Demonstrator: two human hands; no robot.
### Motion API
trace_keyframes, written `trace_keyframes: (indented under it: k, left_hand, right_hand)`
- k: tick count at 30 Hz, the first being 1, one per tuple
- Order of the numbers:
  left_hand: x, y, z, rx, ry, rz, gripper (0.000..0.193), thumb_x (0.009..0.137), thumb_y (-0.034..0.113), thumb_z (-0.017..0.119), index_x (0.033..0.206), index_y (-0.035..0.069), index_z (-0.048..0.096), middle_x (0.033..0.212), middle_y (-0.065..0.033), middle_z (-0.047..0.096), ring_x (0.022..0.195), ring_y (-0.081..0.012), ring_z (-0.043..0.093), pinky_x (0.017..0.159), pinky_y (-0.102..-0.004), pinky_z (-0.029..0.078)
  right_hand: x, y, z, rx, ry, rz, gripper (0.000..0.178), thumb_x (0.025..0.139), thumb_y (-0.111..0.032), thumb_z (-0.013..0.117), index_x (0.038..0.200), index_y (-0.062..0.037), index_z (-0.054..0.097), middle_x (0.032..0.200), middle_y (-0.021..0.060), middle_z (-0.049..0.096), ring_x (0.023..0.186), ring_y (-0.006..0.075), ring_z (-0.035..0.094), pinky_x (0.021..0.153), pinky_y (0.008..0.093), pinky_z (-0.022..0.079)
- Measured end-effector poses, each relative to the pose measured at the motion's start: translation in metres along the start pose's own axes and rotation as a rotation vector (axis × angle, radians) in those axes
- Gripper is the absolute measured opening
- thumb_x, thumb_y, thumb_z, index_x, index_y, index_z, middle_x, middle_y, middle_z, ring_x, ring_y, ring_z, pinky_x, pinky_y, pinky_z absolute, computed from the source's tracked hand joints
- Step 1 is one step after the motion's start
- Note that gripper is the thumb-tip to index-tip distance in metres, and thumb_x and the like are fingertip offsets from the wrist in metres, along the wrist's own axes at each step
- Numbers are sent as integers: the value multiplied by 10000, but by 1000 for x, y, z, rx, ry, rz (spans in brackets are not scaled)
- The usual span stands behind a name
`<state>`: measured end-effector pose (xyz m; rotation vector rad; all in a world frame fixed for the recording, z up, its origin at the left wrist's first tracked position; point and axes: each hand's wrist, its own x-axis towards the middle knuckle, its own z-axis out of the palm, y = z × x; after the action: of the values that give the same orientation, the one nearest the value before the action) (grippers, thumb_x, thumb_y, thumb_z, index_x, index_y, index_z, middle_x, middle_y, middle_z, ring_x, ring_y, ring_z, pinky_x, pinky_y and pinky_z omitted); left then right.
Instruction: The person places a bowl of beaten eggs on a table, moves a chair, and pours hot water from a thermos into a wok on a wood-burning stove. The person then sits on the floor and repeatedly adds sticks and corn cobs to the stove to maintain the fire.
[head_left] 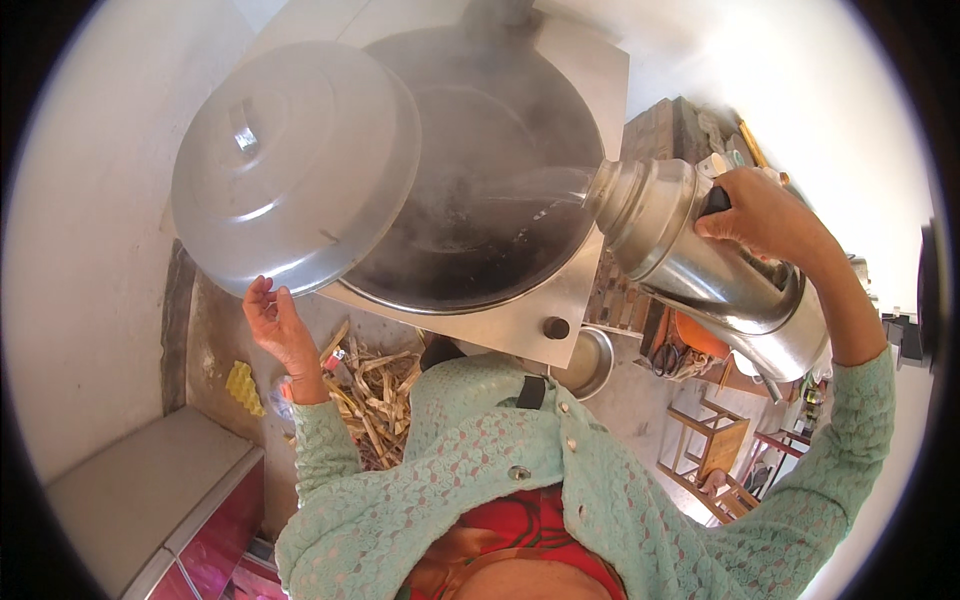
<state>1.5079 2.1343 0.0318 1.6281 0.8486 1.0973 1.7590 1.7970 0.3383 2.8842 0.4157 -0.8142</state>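
Observation:
My right hand [765, 220] is wrapped round the dark handle of a large metal thermos flask [700, 270]. The flask lies tilted with its mouth over the rim of a big dark wok [470, 120], and clear water [540, 187] streams from it into the wok. Steam drifts over the wok. A wide domed metal lid [300, 160] with a strap handle on top lies off to the left, overlapping the wok's left side. My left hand [280, 330] has its fingertips and thumb closed at the lid's near edge; the part under the rim is hidden.
The wok sits in a metal-topped stove [540, 320] with a black knob. Dry husks or sticks [375, 400] lie on the floor in front. A metal basin [590, 365] stands below the stove's corner. To the right are a wooden stool [720, 445] and scissors [667, 358]; a cabinet [150, 490] stands lower left.

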Motion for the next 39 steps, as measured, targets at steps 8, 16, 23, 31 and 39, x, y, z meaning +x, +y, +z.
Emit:
trace_keyframes:
  k: [8,16,23,31,39]
  left_hand:
    - [-9,7,-10,14,26,-15,287,818,-11,559,1103,-3,530,1024,-72,550,862,-109,497,763,-239,438]
    - [-16,5,-25,1,54,-44,261,825,-7,566,1084,-15,532,988,-50,541,858,-95,490,753,-217,424]
    - [-17,5,-31,-14,65,-56,251,827,-7,561,1077,-12,538,983,-41,541,868,-100,496,761,-226,421]
    - [-17,-2,-40,-22,78,-108,252,816,-8,569,1067,-10,541,980,-37,538,847,-87,484,754,-218,418]
    - [-16,-4,-42,-27,59,-126,252,807,-10,565,1057,-9,546,974,-42,542,842,-94,480,755,-224,415]
  right_hand:
    - [10,14,4,-82,81,-138,338,744,-235,678,693,70,541,591,161,557,527,251,580,526,374,457]
    - [11,-2,-7,-16,-4,-95,291,749,-180,647,649,65,525,515,121,520,381,202,508,385,332,405]
    - [19,1,-3,-90,35,-170,270,728,-158,630,629,67,516,488,117,506,379,204,518,361,319,406]
    - [8,-22,-10,-79,-17,-80,296,729,-197,664,741,65,526,546,106,490,404,185,492,408,329,391]
    - [7,-22,-7,-68,18,-151,272,740,-164,629,687,81,523,492,125,522,383,213,532,371,337,430]
